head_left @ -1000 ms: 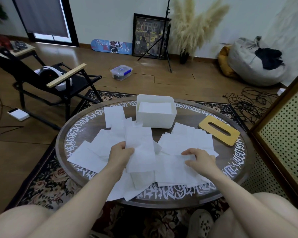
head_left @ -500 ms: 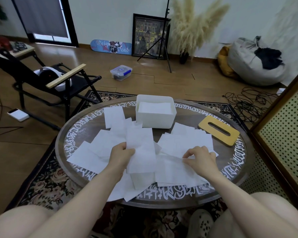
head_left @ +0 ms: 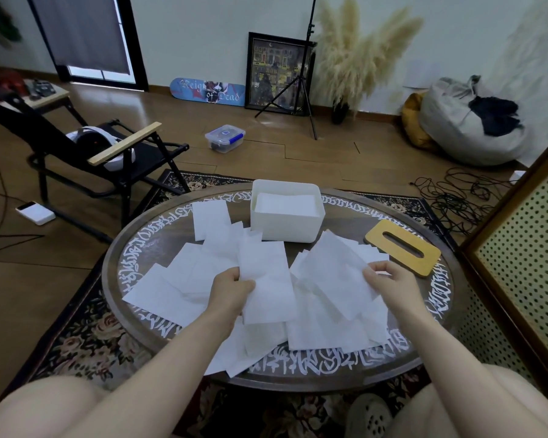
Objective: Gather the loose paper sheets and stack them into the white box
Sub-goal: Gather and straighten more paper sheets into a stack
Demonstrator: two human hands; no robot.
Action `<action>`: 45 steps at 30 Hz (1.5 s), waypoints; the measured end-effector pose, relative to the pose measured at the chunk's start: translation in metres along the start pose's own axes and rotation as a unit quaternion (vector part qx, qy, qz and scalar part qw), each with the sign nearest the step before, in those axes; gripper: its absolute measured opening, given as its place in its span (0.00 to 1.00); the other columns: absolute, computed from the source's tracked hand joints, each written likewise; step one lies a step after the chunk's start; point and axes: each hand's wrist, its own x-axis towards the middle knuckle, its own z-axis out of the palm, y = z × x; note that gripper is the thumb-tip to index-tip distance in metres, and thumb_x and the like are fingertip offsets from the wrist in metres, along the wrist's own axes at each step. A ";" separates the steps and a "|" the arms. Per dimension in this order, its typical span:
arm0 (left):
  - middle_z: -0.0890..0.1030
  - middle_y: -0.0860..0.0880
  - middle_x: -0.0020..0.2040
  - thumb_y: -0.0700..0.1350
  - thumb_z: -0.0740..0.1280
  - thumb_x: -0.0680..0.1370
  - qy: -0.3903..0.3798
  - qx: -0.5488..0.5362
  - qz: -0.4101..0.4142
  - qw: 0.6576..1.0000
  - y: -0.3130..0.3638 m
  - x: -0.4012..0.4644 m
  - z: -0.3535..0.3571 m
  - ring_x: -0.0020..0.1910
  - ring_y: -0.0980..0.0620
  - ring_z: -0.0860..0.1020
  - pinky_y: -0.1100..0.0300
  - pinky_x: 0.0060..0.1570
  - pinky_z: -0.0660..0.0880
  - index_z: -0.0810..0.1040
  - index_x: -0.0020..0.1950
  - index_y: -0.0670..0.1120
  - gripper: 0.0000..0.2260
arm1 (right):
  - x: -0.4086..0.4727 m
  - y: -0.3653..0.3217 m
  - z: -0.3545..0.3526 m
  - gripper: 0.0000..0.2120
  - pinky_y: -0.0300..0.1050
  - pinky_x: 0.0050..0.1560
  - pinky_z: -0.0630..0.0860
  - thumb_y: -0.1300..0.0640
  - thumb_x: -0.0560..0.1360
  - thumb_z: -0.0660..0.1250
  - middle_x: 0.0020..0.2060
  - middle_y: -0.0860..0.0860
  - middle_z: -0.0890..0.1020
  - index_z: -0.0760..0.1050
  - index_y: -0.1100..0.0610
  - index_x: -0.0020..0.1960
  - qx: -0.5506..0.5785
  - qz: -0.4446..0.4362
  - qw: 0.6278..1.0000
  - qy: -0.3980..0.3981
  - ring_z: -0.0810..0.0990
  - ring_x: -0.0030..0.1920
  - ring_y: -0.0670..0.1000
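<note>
A sheet has been lifted clear of the pile by the right hand, pinched at its edge; another sheet is pinched by the left hand. Loose sheets remain on the table. Beyond, the white box, partly filled, is unobstructed; a wooden lid lies beside it.

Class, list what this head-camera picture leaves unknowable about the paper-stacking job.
- How many sheets lie in the white box: only the top one shows.
- How many sheets each hand holds: left hand and right hand cover the edges.
- Table surface under the pile: covered.
</note>
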 end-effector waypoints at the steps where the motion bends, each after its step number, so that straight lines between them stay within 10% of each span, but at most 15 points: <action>1: 0.81 0.46 0.48 0.31 0.60 0.77 -0.002 -0.006 -0.003 1.000 -0.001 0.000 0.002 0.47 0.45 0.79 0.48 0.49 0.78 0.78 0.48 0.45 0.12 | -0.002 -0.002 0.001 0.03 0.44 0.37 0.69 0.60 0.77 0.66 0.40 0.55 0.80 0.77 0.59 0.46 0.033 0.017 0.999 -0.002 0.74 0.37 0.52; 9: 0.80 0.47 0.51 0.31 0.58 0.78 -0.040 -0.057 -0.021 0.997 -0.003 -0.004 0.023 0.49 0.46 0.79 0.53 0.41 0.79 0.76 0.53 0.45 0.12 | -0.006 -0.004 0.032 0.03 0.41 0.34 0.67 0.59 0.77 0.67 0.43 0.55 0.81 0.77 0.56 0.50 0.173 0.073 0.979 -0.076 0.72 0.38 0.52; 21: 0.80 0.47 0.48 0.29 0.57 0.76 -0.019 -0.038 -0.011 0.999 -0.003 -0.001 0.017 0.45 0.47 0.79 0.55 0.39 0.78 0.76 0.50 0.46 0.14 | -0.001 0.001 0.026 0.17 0.50 0.54 0.66 0.53 0.74 0.69 0.57 0.52 0.76 0.74 0.55 0.61 0.012 0.121 0.986 -0.117 0.72 0.59 0.56; 32: 0.80 0.48 0.47 0.29 0.57 0.77 -0.021 -0.032 -0.020 0.999 -0.002 -0.002 0.013 0.44 0.47 0.79 0.54 0.39 0.79 0.76 0.52 0.45 0.14 | 0.008 0.013 0.031 0.07 0.41 0.32 0.74 0.65 0.73 0.71 0.38 0.60 0.80 0.79 0.64 0.50 -0.087 0.121 0.983 -0.109 0.73 0.29 0.53; 45: 0.80 0.47 0.45 0.34 0.54 0.80 -0.031 -0.036 -0.011 0.999 0.004 -0.006 0.014 0.41 0.48 0.78 0.56 0.36 0.77 0.76 0.46 0.48 0.14 | -0.015 -0.011 0.028 0.02 0.38 0.31 0.66 0.61 0.76 0.68 0.28 0.53 0.77 0.79 0.60 0.46 0.070 -0.072 0.991 -0.087 0.69 0.29 0.48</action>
